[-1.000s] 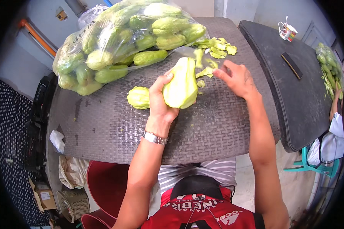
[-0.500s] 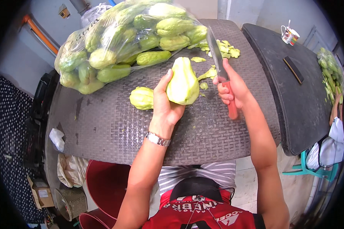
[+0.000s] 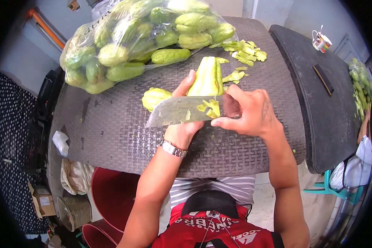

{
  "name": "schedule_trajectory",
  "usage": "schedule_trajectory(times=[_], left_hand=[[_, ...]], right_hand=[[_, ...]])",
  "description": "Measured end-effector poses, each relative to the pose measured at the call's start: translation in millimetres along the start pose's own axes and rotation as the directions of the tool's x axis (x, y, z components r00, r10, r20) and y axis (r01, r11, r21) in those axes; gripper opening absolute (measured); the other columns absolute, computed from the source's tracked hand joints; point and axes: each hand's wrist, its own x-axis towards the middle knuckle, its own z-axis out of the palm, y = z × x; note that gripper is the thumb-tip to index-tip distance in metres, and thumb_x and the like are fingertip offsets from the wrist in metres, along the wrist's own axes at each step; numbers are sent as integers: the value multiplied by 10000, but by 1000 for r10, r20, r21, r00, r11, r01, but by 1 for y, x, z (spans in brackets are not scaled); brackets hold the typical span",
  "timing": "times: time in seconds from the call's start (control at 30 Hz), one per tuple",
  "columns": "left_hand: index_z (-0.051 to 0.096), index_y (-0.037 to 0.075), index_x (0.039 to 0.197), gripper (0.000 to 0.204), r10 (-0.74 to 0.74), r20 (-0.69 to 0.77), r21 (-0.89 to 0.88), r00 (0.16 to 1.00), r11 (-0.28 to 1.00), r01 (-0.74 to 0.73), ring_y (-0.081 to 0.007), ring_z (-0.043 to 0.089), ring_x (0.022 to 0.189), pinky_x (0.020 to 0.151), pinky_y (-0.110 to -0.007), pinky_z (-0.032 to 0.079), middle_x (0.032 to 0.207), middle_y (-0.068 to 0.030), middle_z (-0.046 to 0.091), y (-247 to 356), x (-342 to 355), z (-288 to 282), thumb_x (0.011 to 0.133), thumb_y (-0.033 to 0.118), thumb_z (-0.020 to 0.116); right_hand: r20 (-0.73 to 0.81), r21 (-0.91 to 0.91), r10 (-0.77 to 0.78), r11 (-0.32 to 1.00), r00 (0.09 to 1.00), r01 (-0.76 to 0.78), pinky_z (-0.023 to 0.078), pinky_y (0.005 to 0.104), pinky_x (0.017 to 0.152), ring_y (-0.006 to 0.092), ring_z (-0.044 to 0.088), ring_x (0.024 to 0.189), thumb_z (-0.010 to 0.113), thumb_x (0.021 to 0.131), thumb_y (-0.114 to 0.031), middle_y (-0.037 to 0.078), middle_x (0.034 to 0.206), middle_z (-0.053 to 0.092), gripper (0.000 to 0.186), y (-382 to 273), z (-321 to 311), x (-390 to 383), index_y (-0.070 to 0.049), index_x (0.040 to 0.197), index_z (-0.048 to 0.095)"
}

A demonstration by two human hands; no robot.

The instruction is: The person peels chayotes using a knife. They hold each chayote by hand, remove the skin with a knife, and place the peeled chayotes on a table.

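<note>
My left hand (image 3: 181,131) grips a pale green chayote (image 3: 206,78), its narrow end pointing away from me. My right hand (image 3: 252,109) is closed on a wide-bladed knife (image 3: 173,110). The blade lies flat across the chayote's near end and hides part of my left hand. Bits of green peel (image 3: 212,108) cling to the metal. Another chayote (image 3: 155,98), seemingly peeled, rests on the woven-pattern table (image 3: 111,140) left of my hand, partly behind the blade. Beyond the held chayote lie strips of peel (image 3: 246,53).
A big clear plastic bag (image 3: 144,37) of chayotes fills the table's far left. A crumpled white plastic piece (image 3: 61,142) sits at the left edge. To the right, a dark table (image 3: 318,115) carries a mug (image 3: 320,42). A person's arm (image 3: 364,124) shows there. Red bins (image 3: 113,196) stand below.
The knife has swung from upright on the right to lie across the chayote's near end, my right hand moving left with it. The view has shifted slightly.
</note>
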Motion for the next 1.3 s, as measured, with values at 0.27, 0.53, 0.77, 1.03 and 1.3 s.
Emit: schedule_trajectory(times=[0.27,0.53,0.77,1.03,1.3], left_hand=[[589,37,1373,542,13,-33,31,999,999,-12,-298,694,1106,995,-449,559,1261,-166,689,1,1,-2,971,395,650],[588,60,1358,517,28,44,77,999,997,-32,-270,684,1120,977,-435,563,1266,-128,690,3,-8,-12,980,408,644],[581,57,1366,540,116,-43,183,992,977,-106,-256,690,1102,1004,-423,550,1244,-118,695,-3,2,-2,985,436,643],[568,108,1389,493,80,-144,133,986,989,-61,-271,634,1217,1042,-444,528,1343,-103,647,-4,-1,-11,1038,453,532],[576,54,1356,604,1,-75,62,997,998,3,-405,706,980,742,-538,613,1181,-178,701,-4,-5,-7,967,517,582]], right_hand=[[-44,-16,1,1000,999,-2,538,393,547,259,682,542,818,751,-620,31,604,642,582,0,3,1,-84,853,615],[-146,-52,140,988,979,-149,539,388,551,267,685,553,820,765,-609,50,604,636,573,26,-3,6,-83,799,596],[-45,46,15,999,999,-13,543,394,559,273,695,574,833,765,-579,63,625,653,551,7,0,0,-80,814,604],[-104,37,50,998,993,-47,529,377,561,259,672,557,831,777,-565,65,612,642,554,14,-1,3,-62,803,599],[-130,35,125,992,984,-121,513,373,570,244,673,577,790,811,-598,60,616,638,567,30,-3,3,-66,775,597]])
